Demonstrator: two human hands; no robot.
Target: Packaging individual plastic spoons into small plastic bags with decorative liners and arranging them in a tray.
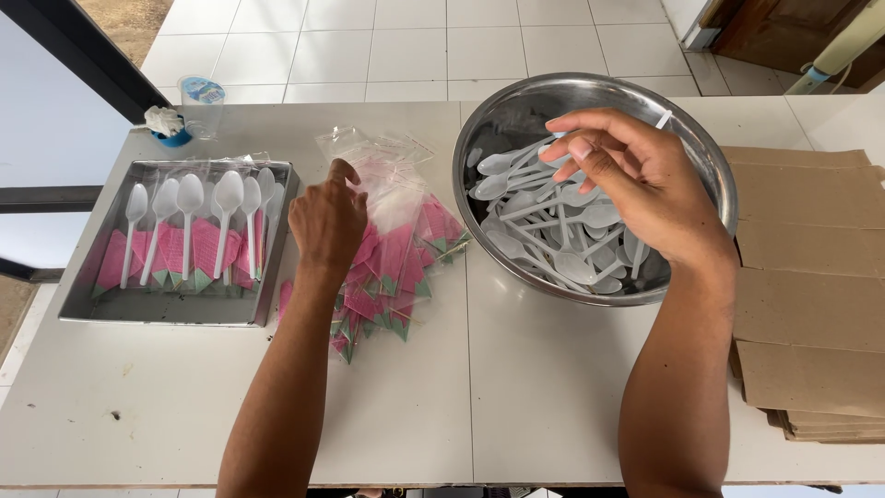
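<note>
Right hand [636,180], fingers half-curled over the steel bowl [710,157], pinches one plastic spoon [660,120]; loose grip could drop it. Left hand [327,221] pinches a clear sleeve [392,171] left of the bowl.

Right hand [636,180] covers part of the white spoons [544,221] in the steel bowl [710,157]; its grip on a spoon handle unclear. Left hand [327,221] hides the pile of clear packets [396,240] beneath it. Cardboard stack [811,295] cut off at right edge. Both forearms leave the near edge.
</note>
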